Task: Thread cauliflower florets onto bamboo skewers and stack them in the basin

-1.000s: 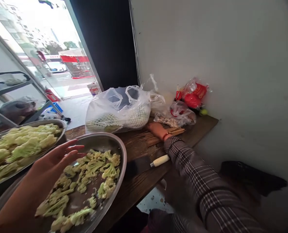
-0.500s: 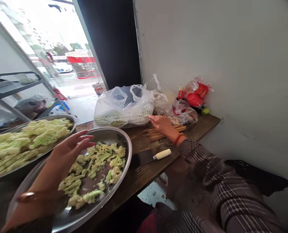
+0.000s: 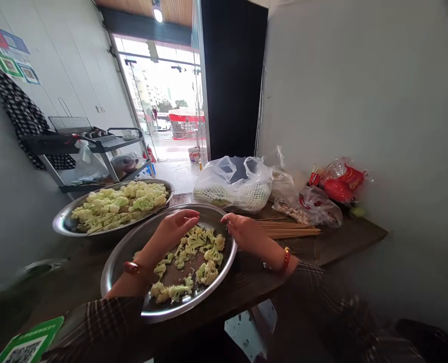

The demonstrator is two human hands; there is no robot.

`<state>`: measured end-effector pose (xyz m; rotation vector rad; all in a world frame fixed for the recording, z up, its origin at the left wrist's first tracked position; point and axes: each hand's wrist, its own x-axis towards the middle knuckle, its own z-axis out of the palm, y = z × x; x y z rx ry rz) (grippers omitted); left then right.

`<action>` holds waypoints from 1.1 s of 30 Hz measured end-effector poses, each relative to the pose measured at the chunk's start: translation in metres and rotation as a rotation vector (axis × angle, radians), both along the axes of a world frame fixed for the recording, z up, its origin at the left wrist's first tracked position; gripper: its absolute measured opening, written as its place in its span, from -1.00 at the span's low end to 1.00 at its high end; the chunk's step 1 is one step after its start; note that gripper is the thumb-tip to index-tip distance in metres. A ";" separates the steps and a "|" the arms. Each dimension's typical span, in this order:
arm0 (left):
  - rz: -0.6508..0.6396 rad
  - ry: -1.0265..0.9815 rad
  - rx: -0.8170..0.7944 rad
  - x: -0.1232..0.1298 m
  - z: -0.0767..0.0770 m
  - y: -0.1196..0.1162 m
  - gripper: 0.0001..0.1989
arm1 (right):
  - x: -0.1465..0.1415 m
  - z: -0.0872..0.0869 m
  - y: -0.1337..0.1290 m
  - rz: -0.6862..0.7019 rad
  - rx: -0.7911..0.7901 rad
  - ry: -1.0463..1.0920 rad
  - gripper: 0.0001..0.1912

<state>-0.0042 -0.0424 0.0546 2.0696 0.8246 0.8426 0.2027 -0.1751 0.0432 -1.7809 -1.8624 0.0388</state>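
Cauliflower florets [image 3: 186, 252] lie spread in a wide steel basin [image 3: 108, 272] on the dark wooden table. My left hand [image 3: 173, 229] hovers over the basin with its fingers stretched and slightly bent, holding nothing I can see. At the basin's right rim is my right hand [image 3: 244, 232], fingers curled together; a thin skewer was pinched there half a second ago, and it hardly shows now. Beyond this hand lies a bundle of bamboo skewers [image 3: 292, 230]. My right forearm mostly hides the cleaver.
A second steel basin [image 3: 62, 224] heaped with cauliflower [image 3: 121, 204] stands at the left. White plastic bags [image 3: 233, 184] hold net-wrapped produce at the back. Clear and red bags [image 3: 342, 184] lie against the wall. A metal shelf trolley [image 3: 112, 146] stands near the doorway.
My right hand has come from the skewer bundle back to the basin's rim. My left hand stays over the basin. The view has turned left and up.
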 end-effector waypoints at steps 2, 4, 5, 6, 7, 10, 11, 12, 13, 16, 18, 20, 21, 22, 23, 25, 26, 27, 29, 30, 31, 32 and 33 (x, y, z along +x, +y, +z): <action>-0.016 0.016 0.031 -0.001 -0.001 0.001 -0.59 | -0.013 -0.007 0.008 0.055 0.022 0.009 -0.73; -0.027 0.002 0.024 -0.004 0.000 0.001 -0.62 | -0.024 -0.013 0.013 0.096 0.033 0.065 -0.74; -0.038 -0.013 0.011 -0.006 0.001 0.000 -0.62 | -0.028 -0.015 0.014 0.117 0.025 0.122 -0.75; -0.058 -0.031 -0.005 -0.008 0.002 -0.001 -0.63 | -0.032 -0.017 0.014 0.139 0.013 0.193 -0.76; -0.084 -0.053 -0.022 -0.010 0.004 -0.003 -0.63 | -0.034 -0.018 0.015 0.165 0.000 0.264 -0.77; -0.164 -0.074 -0.077 -0.013 0.006 -0.006 -0.65 | -0.040 -0.023 0.016 0.246 0.004 0.397 -0.88; -0.181 -0.069 -0.097 -0.013 0.005 -0.007 -0.65 | -0.041 -0.025 0.017 0.259 0.019 0.419 -0.91; -0.189 -0.066 -0.112 -0.013 0.003 -0.007 -0.64 | -0.042 -0.027 0.018 0.261 0.037 0.439 -0.90; -0.198 -0.061 -0.127 -0.013 0.001 -0.006 -0.63 | -0.043 -0.030 0.019 0.253 0.057 0.466 -0.87; -0.155 -0.090 -0.081 -0.010 -0.011 0.003 -0.64 | -0.045 -0.042 0.021 0.190 0.127 0.560 -0.78; -0.018 -0.082 0.037 -0.008 -0.019 0.013 -0.66 | -0.045 -0.050 0.021 0.146 0.122 0.586 -0.72; 0.120 -0.051 0.120 -0.007 -0.027 0.022 -0.68 | -0.044 -0.055 0.019 0.121 0.091 0.581 -0.68; 0.155 -0.025 0.148 -0.007 -0.029 0.026 -0.67 | -0.043 -0.057 0.018 0.120 0.073 0.584 -0.67; 0.179 0.007 0.175 -0.008 -0.031 0.030 -0.66 | -0.042 -0.059 0.016 0.123 0.057 0.593 -0.66; 0.194 0.044 0.200 -0.008 -0.033 0.032 -0.66 | -0.042 -0.059 0.014 0.127 0.043 0.608 -0.66; 0.212 0.124 0.239 -0.012 -0.035 0.038 -0.67 | -0.041 -0.060 0.011 0.133 0.026 0.644 -0.65; 0.223 0.162 0.250 -0.014 -0.037 0.040 -0.68 | -0.041 -0.060 0.010 0.133 0.021 0.663 -0.65; 0.234 0.196 0.255 -0.017 -0.039 0.043 -0.70 | -0.041 -0.061 0.009 0.135 0.017 0.682 -0.65; 0.250 0.245 0.248 -0.024 -0.043 0.049 -0.73 | -0.041 -0.062 0.007 0.145 0.006 0.724 -0.65; 0.254 0.261 0.241 -0.027 -0.045 0.052 -0.75 | -0.040 -0.062 0.007 0.152 0.001 0.748 -0.65; 0.256 0.274 0.235 -0.031 -0.047 0.055 -0.76 | -0.039 -0.063 0.007 0.156 0.000 0.772 -0.66; 0.255 0.285 0.231 -0.034 -0.049 0.057 -0.77 | -0.039 -0.064 0.006 0.158 0.000 0.794 -0.66; 0.248 0.296 0.226 -0.037 -0.050 0.059 -0.78 | -0.038 -0.064 0.006 0.158 0.001 0.812 -0.66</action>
